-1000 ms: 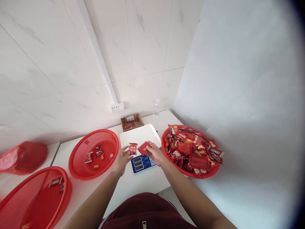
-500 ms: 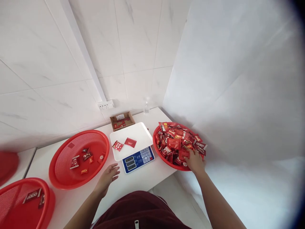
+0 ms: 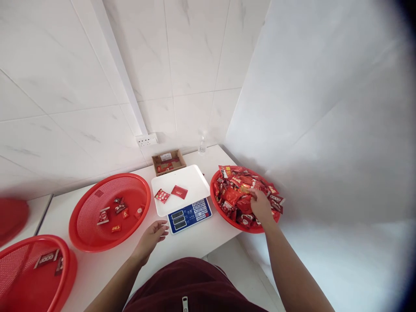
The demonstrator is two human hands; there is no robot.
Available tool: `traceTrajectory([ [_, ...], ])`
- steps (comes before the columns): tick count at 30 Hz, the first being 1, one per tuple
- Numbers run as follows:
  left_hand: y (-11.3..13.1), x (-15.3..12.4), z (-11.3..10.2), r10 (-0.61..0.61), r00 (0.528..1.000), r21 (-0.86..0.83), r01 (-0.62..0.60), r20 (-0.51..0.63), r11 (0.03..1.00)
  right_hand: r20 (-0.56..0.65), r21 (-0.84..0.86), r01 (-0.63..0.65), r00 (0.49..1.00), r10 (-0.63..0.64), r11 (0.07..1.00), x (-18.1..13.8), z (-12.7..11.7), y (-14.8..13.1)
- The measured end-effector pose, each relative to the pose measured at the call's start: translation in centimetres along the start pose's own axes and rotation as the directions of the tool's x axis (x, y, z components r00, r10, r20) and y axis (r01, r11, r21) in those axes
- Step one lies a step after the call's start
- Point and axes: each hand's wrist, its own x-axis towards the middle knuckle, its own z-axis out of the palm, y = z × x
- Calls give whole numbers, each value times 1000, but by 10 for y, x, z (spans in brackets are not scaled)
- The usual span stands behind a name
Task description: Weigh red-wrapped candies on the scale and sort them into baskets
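Packets in the full basket (image 3: 231,197): your right hand (image 3: 260,207) is on them. Half a second ago it was at the basket's 5 o'clock rim; now it is further in, near the middle of the heap. The fingers (image 3: 252,196) are curled down onto the wrappers. I can't tell whether they have pinched one, because the hand covers the contact.

The packet under the hand is hidden, so its direction can't be read. The heap lies every way, with no shared long axis.

At 9 o'clock from that basket is the scale (image 3: 188,214). A second ago both hands were over its white tray (image 3: 195,177), at the two packets there. Both are now let go and lie flat on it:
- The flat red packet (image 3: 179,191) has its long axis roughly 10 to 4.
- The small printed packet (image 3: 161,195) is just beside it, not touching, turned cornerwise. Its axis is unclear.

Your left hand (image 3: 150,238) has dropped back to the table (image 3: 208,242), at 7 o'clock of the scale. It is open, palm down, and holds nothing.

Further out at 9 o'clock, the middle basket (image 3: 87,203) holds a few packets. The near-left basket (image 3: 19,281) holds two. A cardboard box (image 3: 169,161) and a bottle (image 3: 202,145) stand at the wall, at 12 o'clock.
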Motion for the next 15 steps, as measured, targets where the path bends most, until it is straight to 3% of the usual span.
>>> traceTrajectory([
  [2, -3, 0, -2, 3, 1000, -6, -3, -14, 1000, -88, -78, 25, 996, -32, 997, -1, 3, -2],
  [3, -5, 0, -4, 2, 1000, -11, -3, -22, 1000, -60, -110, 24, 998, -31, 994, -3, 6, -1],
  [5, -9, 0, -5, -3, 999, -23, 2, -34, 1000, 158, -166, 2, 987, 24, 986, -10, 15, 0],
  [7, -11, -1, -5, -11, 999, -28, 10, -38, 1000, 402, -245, -16, 908, 116, 969, -19, 29, 2],
  [9, -11, -1, -4, -21, 999, -20, 21, -32, 1000, 515, -316, -6, 839, 177, 949, -25, 47, 2],
  [12, -9, -1, 0, -31, 1000, 1, 31, 0, 1000, 537, -378, -3, 814, 222, 926, -26, 71, -1],
  [15, -6, 0, 4, -27, 999, 11, 26, 26, 1000, 519, -393, -2, 825, 224, 919, -19, 84, -5],
])
